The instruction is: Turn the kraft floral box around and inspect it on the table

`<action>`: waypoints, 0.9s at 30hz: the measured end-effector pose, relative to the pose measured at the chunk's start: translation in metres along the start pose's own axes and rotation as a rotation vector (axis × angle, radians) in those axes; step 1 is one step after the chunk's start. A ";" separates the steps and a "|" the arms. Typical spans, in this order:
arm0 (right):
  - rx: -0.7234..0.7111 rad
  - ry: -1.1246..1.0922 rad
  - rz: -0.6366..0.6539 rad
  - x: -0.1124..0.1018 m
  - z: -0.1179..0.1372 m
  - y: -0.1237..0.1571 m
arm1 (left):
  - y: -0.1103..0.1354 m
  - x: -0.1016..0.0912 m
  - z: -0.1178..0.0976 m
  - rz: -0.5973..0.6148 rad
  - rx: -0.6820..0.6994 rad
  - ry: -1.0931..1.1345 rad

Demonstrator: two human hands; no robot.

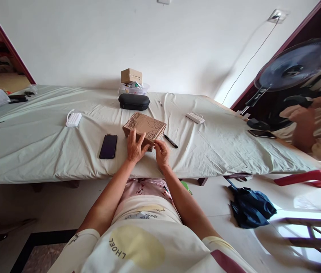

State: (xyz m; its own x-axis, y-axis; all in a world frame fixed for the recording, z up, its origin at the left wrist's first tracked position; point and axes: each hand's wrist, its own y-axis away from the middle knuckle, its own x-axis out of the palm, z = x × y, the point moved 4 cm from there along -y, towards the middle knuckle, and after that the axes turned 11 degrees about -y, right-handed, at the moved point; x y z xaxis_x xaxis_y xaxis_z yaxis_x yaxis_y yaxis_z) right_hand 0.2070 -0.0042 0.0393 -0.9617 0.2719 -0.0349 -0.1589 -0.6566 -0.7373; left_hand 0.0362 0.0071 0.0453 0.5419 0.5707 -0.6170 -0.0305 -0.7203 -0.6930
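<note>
A brown cardboard box (147, 124) with dark scribbles on its top sits on the cloth-covered table in front of me. My left hand (136, 147) lies against the near side and top edge of the box, fingers spread. At the box's near right corner, my right hand (161, 152) has its thumb and fingers pinched together on the cardboard edge. A black marker pen (171, 141) lies just right of the box. To the left rests a dark smartphone (108, 146).
Behind the box are a black case (134, 101), a plastic tub (137, 90) and a smaller carton (131, 76). White strapped devices (74, 119) lie on both sides. A fan (294, 70) and another person (302, 121) are at right, a red stool (320, 175) below.
</note>
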 end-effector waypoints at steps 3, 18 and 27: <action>-0.049 0.043 0.133 0.009 0.008 0.005 | 0.001 0.003 -0.008 0.058 0.084 0.016; -0.092 0.213 0.063 0.001 0.001 0.001 | 0.002 0.009 0.005 -0.082 0.179 0.087; 0.205 0.196 -0.215 -0.025 -0.045 -0.007 | 0.000 0.009 0.024 -0.182 0.039 0.156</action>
State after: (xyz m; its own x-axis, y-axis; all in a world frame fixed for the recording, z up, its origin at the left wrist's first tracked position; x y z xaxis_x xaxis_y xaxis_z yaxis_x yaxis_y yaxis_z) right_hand 0.2418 0.0256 0.0148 -0.8433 0.5361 -0.0375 -0.4135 -0.6919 -0.5918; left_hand 0.0208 0.0214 0.0311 0.6643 0.6201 -0.4173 0.0489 -0.5932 -0.8036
